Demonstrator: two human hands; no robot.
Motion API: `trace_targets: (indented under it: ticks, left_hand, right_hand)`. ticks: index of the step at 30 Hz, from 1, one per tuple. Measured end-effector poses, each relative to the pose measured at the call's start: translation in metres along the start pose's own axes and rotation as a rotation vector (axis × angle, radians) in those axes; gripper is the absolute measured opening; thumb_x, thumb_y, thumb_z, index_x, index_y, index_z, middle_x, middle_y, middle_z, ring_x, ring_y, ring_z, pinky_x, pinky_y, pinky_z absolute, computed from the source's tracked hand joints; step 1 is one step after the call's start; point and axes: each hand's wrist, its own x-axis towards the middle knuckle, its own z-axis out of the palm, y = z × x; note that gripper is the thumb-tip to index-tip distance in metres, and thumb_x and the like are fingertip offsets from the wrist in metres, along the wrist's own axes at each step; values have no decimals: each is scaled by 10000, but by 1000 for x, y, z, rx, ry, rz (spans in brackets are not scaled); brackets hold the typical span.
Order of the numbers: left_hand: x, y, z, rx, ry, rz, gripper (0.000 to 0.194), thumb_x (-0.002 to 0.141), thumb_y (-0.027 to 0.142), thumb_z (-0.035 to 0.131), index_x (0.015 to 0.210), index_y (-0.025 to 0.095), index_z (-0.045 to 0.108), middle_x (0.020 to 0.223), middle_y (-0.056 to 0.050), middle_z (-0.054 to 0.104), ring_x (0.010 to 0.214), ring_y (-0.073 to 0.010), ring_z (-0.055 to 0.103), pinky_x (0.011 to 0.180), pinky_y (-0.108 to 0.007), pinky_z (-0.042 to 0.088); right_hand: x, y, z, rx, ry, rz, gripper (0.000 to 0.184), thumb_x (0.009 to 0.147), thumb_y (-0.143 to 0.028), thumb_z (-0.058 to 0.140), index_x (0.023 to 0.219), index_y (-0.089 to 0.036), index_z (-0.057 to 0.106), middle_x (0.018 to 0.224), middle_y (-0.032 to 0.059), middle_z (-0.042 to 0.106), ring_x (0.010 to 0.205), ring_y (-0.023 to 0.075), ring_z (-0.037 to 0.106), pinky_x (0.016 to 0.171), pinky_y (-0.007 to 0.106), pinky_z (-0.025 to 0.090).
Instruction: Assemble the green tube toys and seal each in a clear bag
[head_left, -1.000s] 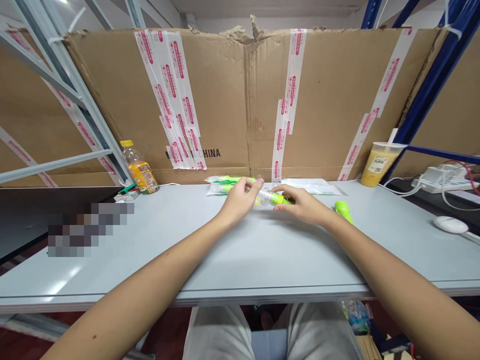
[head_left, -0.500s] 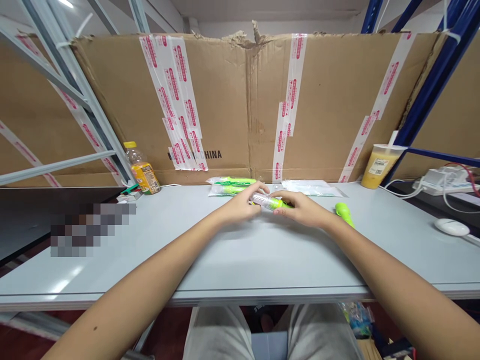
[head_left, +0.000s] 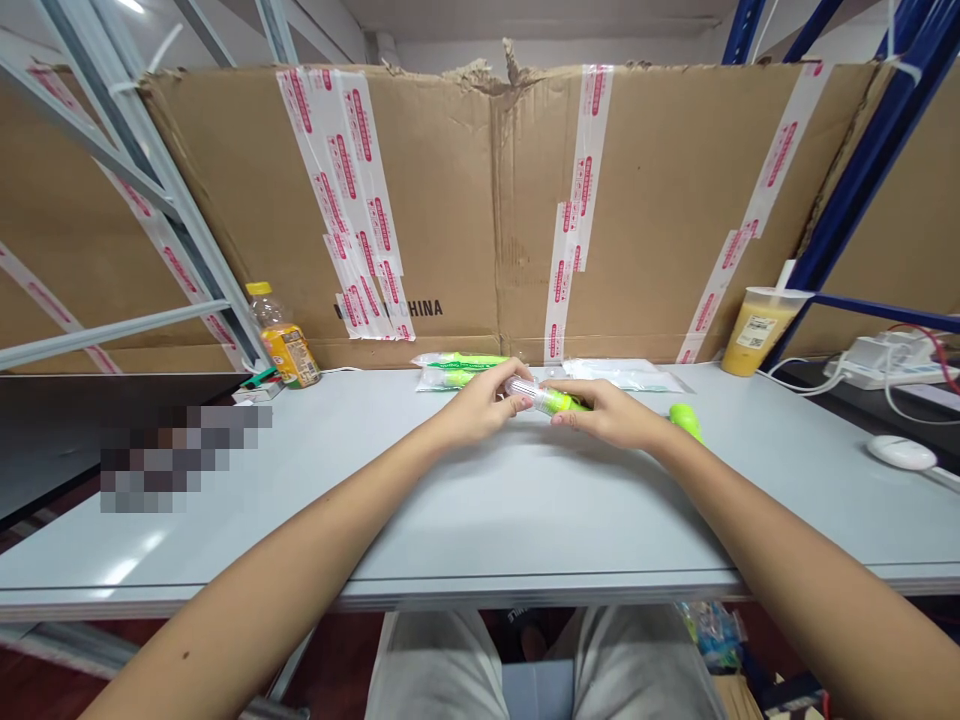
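Note:
Between my hands, just above the far part of the table, lies a slim tube with a clear, finely ribbed end and a lime-green body; its exact kind I cannot make out. My left hand pinches the clear end with thumb and fingers. The green end sits in the grip of my right hand, which hides part of it. Beside my right forearm, partly covered by it, is a rounded lime-green piece. Green-and-clear packets lie behind my left hand, and a clear plastic wrapper lies behind my right.
A tall cardboard sheet closes off the back of the table. At the left stands a yellow-capped juice bottle; a cup with a straw stands at the right. Further right are a white mouse and a power strip with cables.
My left thumb has come up onto the tube's clear end. My right hand has shifted slightly right, and its forearm now covers more of the rounded green piece.

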Motion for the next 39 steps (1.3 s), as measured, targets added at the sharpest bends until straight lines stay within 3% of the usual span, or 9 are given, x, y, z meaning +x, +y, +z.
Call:
trace_targets:
  ticks: [4, 9, 13, 17, 21, 27, 31, 35, 39]
  left_hand:
    - [1, 2, 1, -125, 5, -56, 237, 850, 362, 647, 982, 188, 555, 801, 13, 552, 645, -105, 509, 590, -236, 399]
    - [2, 4, 5, -182, 87, -149, 289, 836, 432, 663, 861, 189, 508, 635, 32, 565, 520, -100, 507, 529, -235, 387]
    - [3, 2, 8, -219, 93, -170, 294, 855, 450, 632, 869, 200, 479, 615, 44, 552, 502, -99, 504, 518, -231, 388]
    - [2, -5, 8, -164, 43, -110, 267, 845, 399, 649, 952, 202, 504, 729, 32, 566, 579, -106, 527, 564, -239, 396]
    - [-1, -4, 9, 78, 37, 3, 173, 862, 303, 610, 992, 202, 556, 888, -5, 611, 759, -146, 557, 687, -268, 409]
    - [-3, 10, 7, 269, 43, 123, 142, 890, 255, 566, 1021, 203, 578, 1003, -45, 651, 907, -186, 577, 815, -307, 419]
    - [-1, 15, 7, 107, 108, -41, 311, 906, 490, 549, 988, 190, 556, 907, -36, 658, 744, -153, 572, 692, -275, 429]
    - [0, 13, 8, -7, 3, -281, 495, 931, 631, 391, 788, 179, 533, 612, 7, 556, 503, -116, 439, 539, -266, 339]
    - [-1, 15, 4, 154, -21, -53, 365, 908, 534, 521, 854, 178, 584, 739, 2, 565, 654, -134, 465, 615, -260, 324]
  right_hand:
    - [-1, -4, -2, 14, -89, 77, 539, 954, -546, 494, 1338, -184, 602, 772, 25, 667, 644, 159, 561, 643, 288, 423]
    - [-1, -3, 1, -282, 79, 129, 570, 903, -574, 562, 1339, -206, 572, 1109, 101, 686, 944, 243, 610, 775, 324, 434]
    - [-1, -7, 4, -466, 96, 156, 464, 914, -572, 539, 1196, -210, 609, 1020, 91, 697, 870, 246, 605, 700, 309, 399]
    - [-3, -8, 5, -542, 55, 159, 460, 902, -597, 546, 1138, -206, 602, 945, 88, 689, 811, 240, 596, 632, 287, 359]
    - [-5, -2, 4, -589, 12, 235, 399, 885, -549, 584, 1063, -193, 616, 927, 107, 664, 768, 237, 585, 615, 284, 354]
    - [-2, 5, -2, -306, -94, 131, 244, 915, -433, 571, 981, -203, 618, 935, 54, 685, 824, 215, 605, 714, 290, 412]
    - [0, -1, 4, -518, 47, 160, 216, 923, -392, 550, 1001, -198, 608, 906, 79, 688, 773, 222, 600, 646, 282, 361]
    - [0, -9, 12, -776, 86, 209, 182, 910, -260, 495, 1043, -191, 599, 873, 111, 694, 720, 235, 597, 580, 287, 277]
    - [-2, -10, 9, -693, 38, 201, 129, 885, -235, 490, 945, -194, 597, 833, 90, 671, 674, 202, 567, 572, 277, 287]
